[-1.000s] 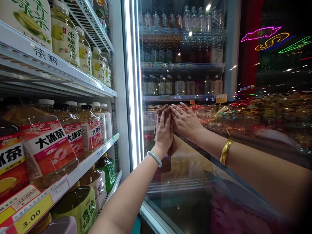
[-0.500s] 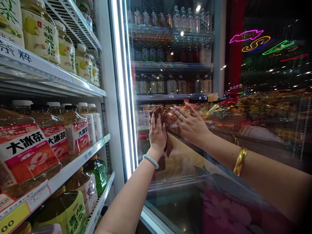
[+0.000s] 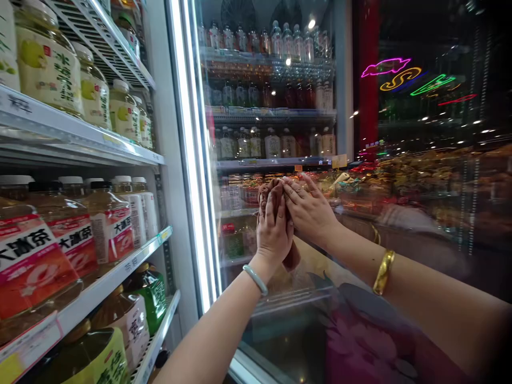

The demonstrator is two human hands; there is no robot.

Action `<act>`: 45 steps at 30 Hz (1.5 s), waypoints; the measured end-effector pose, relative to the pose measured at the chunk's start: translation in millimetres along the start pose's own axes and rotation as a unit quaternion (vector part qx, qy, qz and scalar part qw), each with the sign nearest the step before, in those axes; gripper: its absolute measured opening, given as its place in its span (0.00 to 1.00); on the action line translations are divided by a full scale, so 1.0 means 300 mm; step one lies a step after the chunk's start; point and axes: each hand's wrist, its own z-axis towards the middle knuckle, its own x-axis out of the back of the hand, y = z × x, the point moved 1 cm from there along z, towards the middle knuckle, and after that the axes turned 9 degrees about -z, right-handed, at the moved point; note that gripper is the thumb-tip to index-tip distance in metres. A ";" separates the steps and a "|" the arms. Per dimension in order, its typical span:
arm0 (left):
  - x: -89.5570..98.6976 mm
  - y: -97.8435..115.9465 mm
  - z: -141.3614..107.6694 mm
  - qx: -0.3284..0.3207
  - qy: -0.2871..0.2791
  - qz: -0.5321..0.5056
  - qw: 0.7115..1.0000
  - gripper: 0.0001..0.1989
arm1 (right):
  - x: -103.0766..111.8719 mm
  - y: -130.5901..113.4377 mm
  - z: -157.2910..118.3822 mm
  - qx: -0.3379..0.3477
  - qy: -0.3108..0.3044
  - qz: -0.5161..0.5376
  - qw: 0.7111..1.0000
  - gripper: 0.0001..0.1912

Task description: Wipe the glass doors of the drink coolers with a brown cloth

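A brown cloth (image 3: 292, 257) is pressed against the glass door (image 3: 296, 314) under my left hand (image 3: 274, 232), whose fingers lie over it and point up. Part of the cloth bunches above the fingertips and a corner hangs below the palm. A pale green bangle (image 3: 256, 280) circles that wrist. Just to the right, my right hand (image 3: 310, 208) rests against the glass with its fingers stretched out, the fingertips beside the cloth. I see nothing in its grip. On the right wrist is a gold bangle (image 3: 384, 272).
Open fridge shelves (image 3: 116, 266) on the left hold large bottles of iced tea (image 3: 110, 232) and pear drink (image 3: 50, 69). A bright light strip (image 3: 196, 160) runs along the door's edge. Bottles, neon shapes (image 3: 400, 77) and stall goods show in or through the glass.
My left hand and the cloth have shifted right and slightly down, closing the gap to my right hand. The view has turned a little, so shelves and door sit further left.
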 end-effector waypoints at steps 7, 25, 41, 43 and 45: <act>-0.012 0.009 0.009 0.014 0.037 -0.018 0.999 0.35 | 0.050 0.029 -0.031 -0.011 -0.026 -0.020 0.999 0.31; 0.008 0.330 0.058 0.174 -0.022 -0.393 0.902 0.29 | 0.126 -0.020 -0.114 -0.104 0.008 0.077 0.992 0.39; -0.077 0.223 0.019 0.089 0.020 -0.217 0.972 0.29 | 0.149 0.010 -0.184 -0.009 0.014 -0.003 1.000 0.26; -0.087 0.249 0.004 0.079 -0.002 -0.215 0.973 0.29 | 0.193 0.059 -0.246 -0.007 0.006 -0.009 1.000 0.27; -0.110 0.277 -0.001 0.080 -0.016 -0.205 0.975 0.29 | 0.224 0.111 -0.265 -0.073 0.031 -0.029 0.996 0.27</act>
